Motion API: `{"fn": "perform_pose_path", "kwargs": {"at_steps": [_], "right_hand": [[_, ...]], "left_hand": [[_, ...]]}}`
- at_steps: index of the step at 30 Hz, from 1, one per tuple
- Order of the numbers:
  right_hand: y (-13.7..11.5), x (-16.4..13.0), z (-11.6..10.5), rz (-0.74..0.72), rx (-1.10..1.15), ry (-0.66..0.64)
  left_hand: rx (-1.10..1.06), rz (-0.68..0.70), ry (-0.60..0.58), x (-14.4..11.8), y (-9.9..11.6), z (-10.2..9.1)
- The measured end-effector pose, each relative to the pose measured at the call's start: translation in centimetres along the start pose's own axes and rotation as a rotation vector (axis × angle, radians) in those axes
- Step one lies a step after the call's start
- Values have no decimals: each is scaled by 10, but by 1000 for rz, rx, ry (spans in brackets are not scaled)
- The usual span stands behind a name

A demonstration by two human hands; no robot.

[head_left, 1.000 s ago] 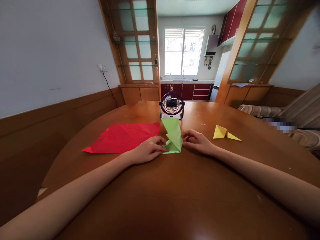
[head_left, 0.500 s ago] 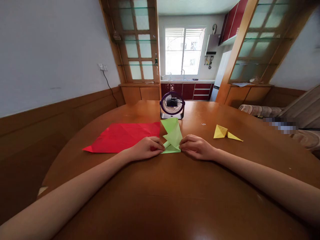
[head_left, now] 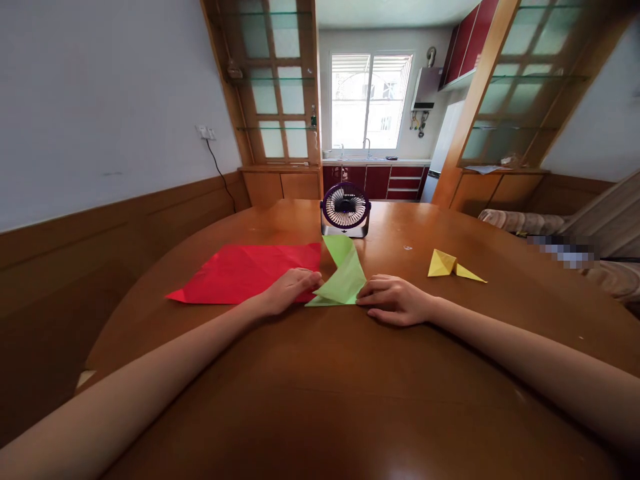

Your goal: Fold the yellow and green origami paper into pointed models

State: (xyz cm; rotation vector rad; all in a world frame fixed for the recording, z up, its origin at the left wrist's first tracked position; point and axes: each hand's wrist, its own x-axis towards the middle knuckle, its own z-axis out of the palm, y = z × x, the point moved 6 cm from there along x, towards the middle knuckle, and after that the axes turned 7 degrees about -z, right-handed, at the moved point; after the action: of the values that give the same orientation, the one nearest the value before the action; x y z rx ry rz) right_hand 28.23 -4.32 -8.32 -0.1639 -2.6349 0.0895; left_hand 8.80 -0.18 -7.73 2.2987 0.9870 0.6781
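Item: green paper [head_left: 343,277], partly folded, upper flap raised; lies mid-worktop [head_left: 350,387] before a small fan [head_left: 345,210], overlapping the red sheet [head_left: 247,272]. Left hand [head_left: 290,288]: grip loose, fingertips touching the left edge. Right hand [head_left: 395,299]: flat, fingers pinning the lower right corner, nothing clasped. Handling: likely best to hold the base flat, align edges, then crease firmly. Yellow folded piece [head_left: 453,265]: well apart, right.

Green folded paper [head_left: 341,280] pressed flat on table [head_left: 350,373] by left hand [head_left: 287,290] and right hand [head_left: 395,300]; red sheet [head_left: 245,270] left of it.
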Motion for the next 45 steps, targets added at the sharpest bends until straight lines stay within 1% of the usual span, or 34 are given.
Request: {"fn": "perform_pose_path", "kwargs": {"at_steps": [3,5,7,13,15,18,22,26,30,35,38,40,43,45], "right_hand": [[1,0,1,25,-3,-30],[1,0,2,36,-11,-49],[1,-1,2,34,-14,-56],[2,-2,2,31,-22,-67],[1,-2,2,29,-19,-69],[0,-1,2,19,0,-57],[1,-1,1,10,28,-27],[2,-2,1,6,37,-21],[1,-2,2,14,17,-54],[-2,0,4,11,-46,-128],[-3,1,4,17,-55,-150],[-4,2,4,27,-55,-160],[-4,2,4,43,-56,-176],[-4,2,5,54,-54,-191]], "left_hand": [[-148,-96,-54,0,-8,4],[-154,-150,-79,-1,-11,5],[-136,-162,-88,-1,-11,5],[14,-200,32,2,-10,-7],[76,-190,40,3,-9,-10],[118,-215,-10,4,-13,-11],[134,-290,-90,4,-22,-9],[153,-337,-106,4,-28,-8],[146,-382,-138,2,-29,-8],[169,-392,-197,0,-26,-10],[200,-387,-148,1,-25,-7],[250,-380,-70,2,-23,-4],[381,-373,57,4,-18,4],[467,-370,109,6,-14,10]]}}
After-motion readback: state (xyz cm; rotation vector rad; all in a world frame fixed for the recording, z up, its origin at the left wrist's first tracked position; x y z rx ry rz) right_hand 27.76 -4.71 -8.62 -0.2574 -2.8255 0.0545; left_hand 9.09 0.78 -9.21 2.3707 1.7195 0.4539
